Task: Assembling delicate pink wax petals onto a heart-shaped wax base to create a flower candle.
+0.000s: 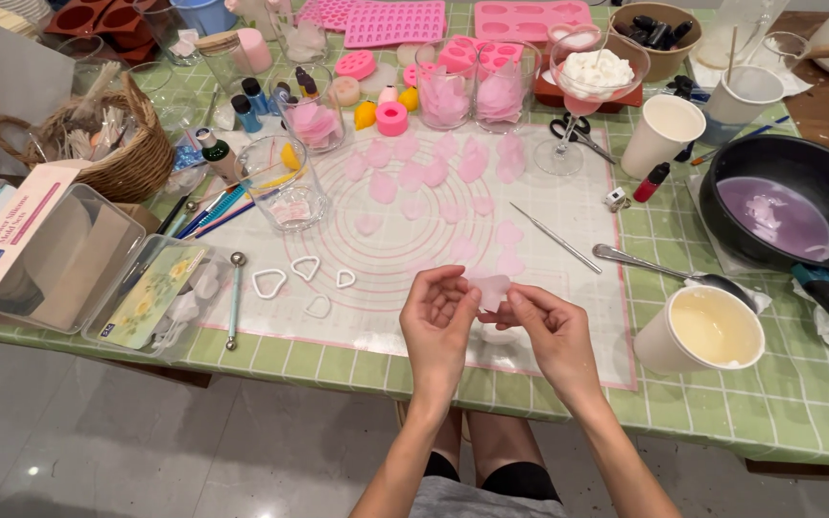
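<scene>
Left hand [437,321]: your fingers are curled in, tips pinching the left edge of the petal [491,289]; your palm hides the thumb contact.
Right hand [551,331]: fingers pinched on the petal's right and lower edge; the grip point is partly hidden behind the petal.
Petal: pale pink, thin, held between both hands just above the near edge of the mat [587,230]. Its lower part is covered by your fingers, so the full shape is unclear.
Under hands: small white round thing [499,335] on the mat, mostly hidden; can't tell what it is.
On mat: loose petals [414,177] spread over the far half, heart cutters [269,282] at the near left, thin metal pick [556,238] right of centre.
Right of mat: spoon [664,269], cup [712,330] of yellowish liquid, black pan [798,206] with purple contents; pan and handle cut off by the frame edge.
Left of mat: clear box [146,293], basket [131,158]; basket contents hard to make out.
Far side of mat: glasses [477,86] of pink pieces, moulds partly out of frame.
</scene>
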